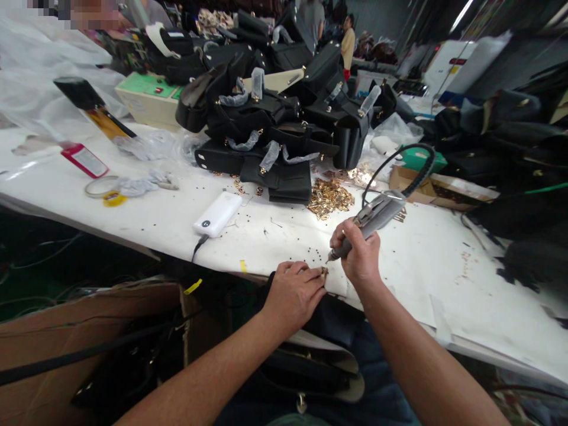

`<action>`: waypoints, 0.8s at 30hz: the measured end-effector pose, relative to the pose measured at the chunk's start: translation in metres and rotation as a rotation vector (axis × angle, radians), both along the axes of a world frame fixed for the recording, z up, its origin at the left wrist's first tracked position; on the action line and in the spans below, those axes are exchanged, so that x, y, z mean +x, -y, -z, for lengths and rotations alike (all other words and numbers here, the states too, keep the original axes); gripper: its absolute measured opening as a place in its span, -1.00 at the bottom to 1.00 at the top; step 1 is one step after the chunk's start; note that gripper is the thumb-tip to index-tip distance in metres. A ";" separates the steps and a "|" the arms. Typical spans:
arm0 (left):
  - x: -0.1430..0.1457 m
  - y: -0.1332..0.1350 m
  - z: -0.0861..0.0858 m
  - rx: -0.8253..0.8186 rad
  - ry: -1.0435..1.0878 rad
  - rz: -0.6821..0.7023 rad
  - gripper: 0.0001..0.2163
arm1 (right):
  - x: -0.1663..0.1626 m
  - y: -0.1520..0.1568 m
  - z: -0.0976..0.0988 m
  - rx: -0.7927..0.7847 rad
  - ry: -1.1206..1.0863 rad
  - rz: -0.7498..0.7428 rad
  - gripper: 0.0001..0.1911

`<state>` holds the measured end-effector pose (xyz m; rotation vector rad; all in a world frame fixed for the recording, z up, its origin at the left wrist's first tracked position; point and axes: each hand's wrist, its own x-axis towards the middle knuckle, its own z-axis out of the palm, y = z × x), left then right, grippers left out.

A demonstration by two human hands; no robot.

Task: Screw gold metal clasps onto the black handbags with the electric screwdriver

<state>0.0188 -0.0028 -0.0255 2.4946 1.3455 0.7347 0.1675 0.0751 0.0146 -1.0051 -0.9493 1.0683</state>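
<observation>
Just below the centre of the frame, the right hand (pixel 361 254) was closed round one power screwdriver (pixel 377 214), whose long axis slanted from its bit at lower left up to its hose at upper right. One small gold fitting (pixel 324 272) lay at the near edge of the counter (pixel 412 254), just below and left of the bit; whether the two touched, I could not tell. The left hand (pixel 295 290) was nearer the fitting, palm down with fingertips at it, though a pinch could not be made out. The two hands were apart. Left of centre lay one white power bank (pixel 217 215); above the hands, one heap of gold hardware (pixel 329 199), its pieces too many to count, beside overlapping black handbags (pixel 290 183) that defied a sure count. Two yellow strips (pixel 242 266) showed left of the left hand.
</observation>
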 end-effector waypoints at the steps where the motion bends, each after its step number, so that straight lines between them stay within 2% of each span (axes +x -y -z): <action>1: 0.000 0.000 0.000 -0.006 0.012 -0.002 -0.82 | -0.001 0.004 -0.005 0.010 -0.033 -0.010 -0.61; 4: -0.001 0.000 -0.002 -0.042 0.044 -0.001 -0.78 | -0.003 0.017 -0.017 0.014 -0.142 -0.037 -0.62; 7: -0.001 -0.001 -0.004 -0.061 0.050 0.003 -0.74 | -0.004 0.030 -0.021 -0.026 -0.229 -0.039 -0.62; 16: 0.000 0.000 -0.001 -0.054 0.031 0.008 -0.79 | -0.007 0.041 -0.008 -0.077 -0.288 -0.009 -0.64; 24: 0.000 0.001 -0.002 -0.065 0.034 -0.005 -0.81 | -0.008 0.040 -0.010 -0.076 -0.291 0.010 -0.63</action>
